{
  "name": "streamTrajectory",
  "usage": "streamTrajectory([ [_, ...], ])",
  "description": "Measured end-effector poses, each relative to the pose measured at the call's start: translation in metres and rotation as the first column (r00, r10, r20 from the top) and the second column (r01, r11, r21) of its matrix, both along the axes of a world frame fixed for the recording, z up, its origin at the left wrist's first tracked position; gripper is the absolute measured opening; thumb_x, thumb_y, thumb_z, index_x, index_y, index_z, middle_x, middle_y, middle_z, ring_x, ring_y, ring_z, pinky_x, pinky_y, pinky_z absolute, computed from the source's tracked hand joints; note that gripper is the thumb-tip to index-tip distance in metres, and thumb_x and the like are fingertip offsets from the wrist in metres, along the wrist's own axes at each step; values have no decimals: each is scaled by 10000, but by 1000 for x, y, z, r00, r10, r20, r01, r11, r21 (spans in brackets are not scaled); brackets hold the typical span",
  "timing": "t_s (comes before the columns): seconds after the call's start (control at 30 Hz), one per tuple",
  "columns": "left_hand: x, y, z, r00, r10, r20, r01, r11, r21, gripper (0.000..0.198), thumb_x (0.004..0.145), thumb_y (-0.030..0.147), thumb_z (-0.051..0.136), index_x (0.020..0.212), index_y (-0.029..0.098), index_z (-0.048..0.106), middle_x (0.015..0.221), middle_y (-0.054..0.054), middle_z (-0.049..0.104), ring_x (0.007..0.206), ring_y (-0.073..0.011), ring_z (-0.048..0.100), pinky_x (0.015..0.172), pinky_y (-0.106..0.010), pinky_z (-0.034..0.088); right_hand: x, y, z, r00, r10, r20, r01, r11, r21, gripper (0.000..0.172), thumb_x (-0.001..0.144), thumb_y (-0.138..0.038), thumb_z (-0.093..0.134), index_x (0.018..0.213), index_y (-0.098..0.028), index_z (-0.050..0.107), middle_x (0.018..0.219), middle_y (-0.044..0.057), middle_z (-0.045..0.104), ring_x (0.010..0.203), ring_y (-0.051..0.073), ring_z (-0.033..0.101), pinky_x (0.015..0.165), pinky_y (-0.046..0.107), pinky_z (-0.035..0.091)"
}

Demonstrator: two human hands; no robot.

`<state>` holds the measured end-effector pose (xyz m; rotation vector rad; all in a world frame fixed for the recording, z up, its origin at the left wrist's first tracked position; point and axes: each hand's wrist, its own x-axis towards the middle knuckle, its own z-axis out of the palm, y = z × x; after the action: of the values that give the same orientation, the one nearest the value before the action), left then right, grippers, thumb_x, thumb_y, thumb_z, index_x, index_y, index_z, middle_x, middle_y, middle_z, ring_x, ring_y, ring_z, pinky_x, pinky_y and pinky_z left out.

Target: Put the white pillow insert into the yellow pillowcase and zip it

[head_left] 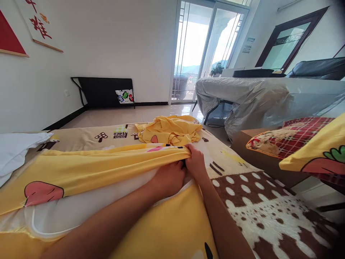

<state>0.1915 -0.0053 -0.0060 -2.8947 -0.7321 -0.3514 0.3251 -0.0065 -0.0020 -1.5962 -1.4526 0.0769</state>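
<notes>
Bright white-walled room with glass sliding doors (205, 46) at the far end, and a bed under a beige cartoon-print blanket (88, 136) fills the near half. Lying across it from the left to the middle is a yellow fabric cover with pink mushroom prints (81, 169), and a white padded insert (88, 205) pokes out of its open edge.

Both hands meet at that edge, about mid-scene. The right hand (196, 162) is pinched closed on the bunched yellow hem. The left hand (169, 178) sits right against it, fingers curled down on the white insert just under the hem. Honestly can't tell if it's gripping anything.

Farther back on the bed there's a crumpled yellow cloth pile (169, 131). On the left is a white sheet (16, 149), on the near right a brown fuzzy blanket with white dots (269, 219), and off the bed on the right a red plaid pillow (291, 138).
</notes>
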Motion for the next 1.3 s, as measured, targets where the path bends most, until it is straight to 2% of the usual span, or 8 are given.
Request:
streamTrajectory([
  [0.17,0,-1,4,970,127,208,-94,982,-165,511,824,298,479,1296,104,441,1331,-160,499,1234,-303,457,1072,-429,356,6,0,2,981,140,-136,-143,990,-13,278,551,-142,423,753,-179,611,711,18,657,683,172,574,628,250,404],
  [0.33,2,-5,10,937,127,324,-34,960,-278,453,826,386,476,1238,197,487,1259,-94,565,1152,-271,525,1020,-404,423,10,-1,3,914,302,-272,-335,939,-82,302,538,-183,485,797,-162,639,748,12,667,719,173,585,626,242,431],
  [0.43,3,-7,12,944,127,306,-27,950,-311,421,843,382,448,1208,187,524,1251,-100,578,1171,-274,514,1049,-404,394,10,-3,4,946,253,-204,-281,952,-124,380,528,-140,479,866,-170,650,768,8,673,731,173,589,639,241,428],
  [0.53,7,-2,11,963,163,217,-76,929,-361,458,835,356,440,1237,152,518,1305,-137,543,1226,-314,470,1083,-461,336,8,-8,6,995,99,12,-97,985,-144,506,519,-62,439,960,-186,655,772,14,678,735,176,589,672,250,405],
  [0.77,12,17,-1,958,138,251,-19,906,-423,476,823,261,406,1288,185,476,1314,-86,550,1215,-236,497,1071,-377,371,0,-11,7,925,-101,366,144,985,-93,275,600,-35,407,734,-177,600,839,82,617,739,179,540,643,254,334],
  [1.03,5,11,-5,977,33,210,12,977,-213,473,833,260,459,1284,119,476,1362,-135,494,1266,-255,445,1117,-373,324,2,-3,1,986,-77,145,85,995,-46,334,613,-70,395,852,-190,596,735,42,649,679,178,552,603,241,331],
  [1.17,4,11,0,973,-47,224,95,973,-211,471,828,270,477,1274,120,491,1363,-137,489,1269,-259,436,1104,-370,346,4,-2,2,996,-54,76,55,998,-15,342,582,-101,395,838,-198,601,729,33,653,689,186,568,614,244,359],
  [1.3,3,10,4,979,11,204,58,942,-329,380,801,260,493,1151,146,587,1275,-118,570,1183,-265,516,1047,-378,406,11,-3,4,999,38,31,-37,999,-21,352,543,-132,424,834,-204,609,733,13,656,686,179,568,627,248,388],
])
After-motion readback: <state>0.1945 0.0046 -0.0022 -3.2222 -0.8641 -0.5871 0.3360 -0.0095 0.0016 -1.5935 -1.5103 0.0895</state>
